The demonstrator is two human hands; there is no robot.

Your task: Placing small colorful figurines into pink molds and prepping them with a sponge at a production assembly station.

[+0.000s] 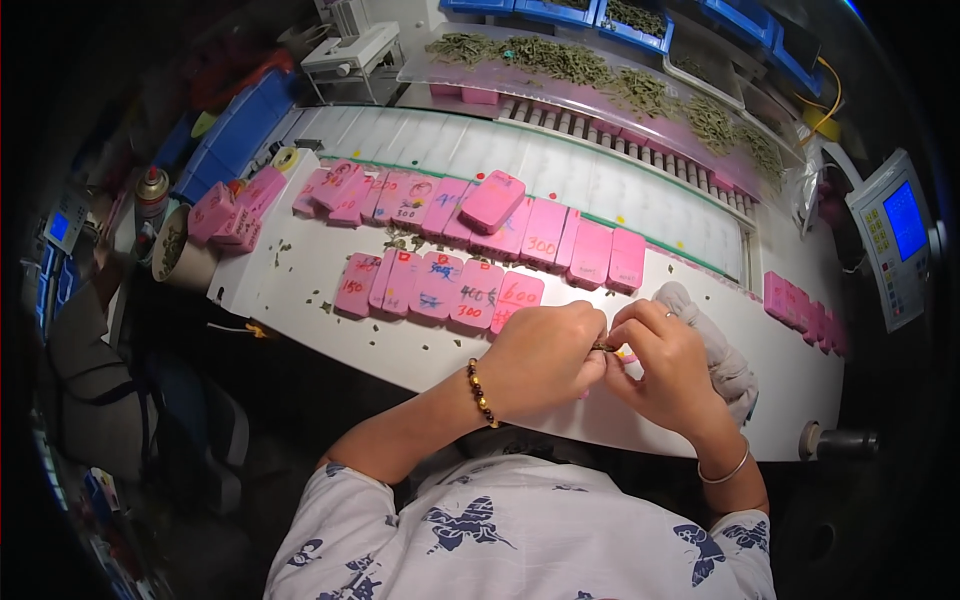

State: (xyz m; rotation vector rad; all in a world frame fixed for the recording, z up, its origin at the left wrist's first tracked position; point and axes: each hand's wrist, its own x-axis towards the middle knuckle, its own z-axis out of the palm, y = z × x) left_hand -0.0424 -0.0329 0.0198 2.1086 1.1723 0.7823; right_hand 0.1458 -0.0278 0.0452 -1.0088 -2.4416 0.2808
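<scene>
My left hand point(548, 360), with a beaded bracelet on its wrist, is closed over the near part of the white table. Beside it my right hand point(668, 365), wearing a ring and a bangle, has thumb and fingers bent in a pinch. Between their fingertips is a small dark piece point(602, 347), too small to name. A bit of yellow and pink shows by the right fingers, mostly hidden. A rumpled pale grey cloth point(725, 365) lies right of my right hand. Left of my left hand stands a row of pink blocks point(435, 287) with handwritten marks.
Behind is a longer row of pink blocks point(547, 230), one lying on top. A clear tray point(420, 68) of greenish pieces sits beyond a white slatted strip point(460, 143). More pink blocks point(797, 304) and a device with a blue screen point(904, 222) stand right. Greenish bits are scattered on the table point(300, 300).
</scene>
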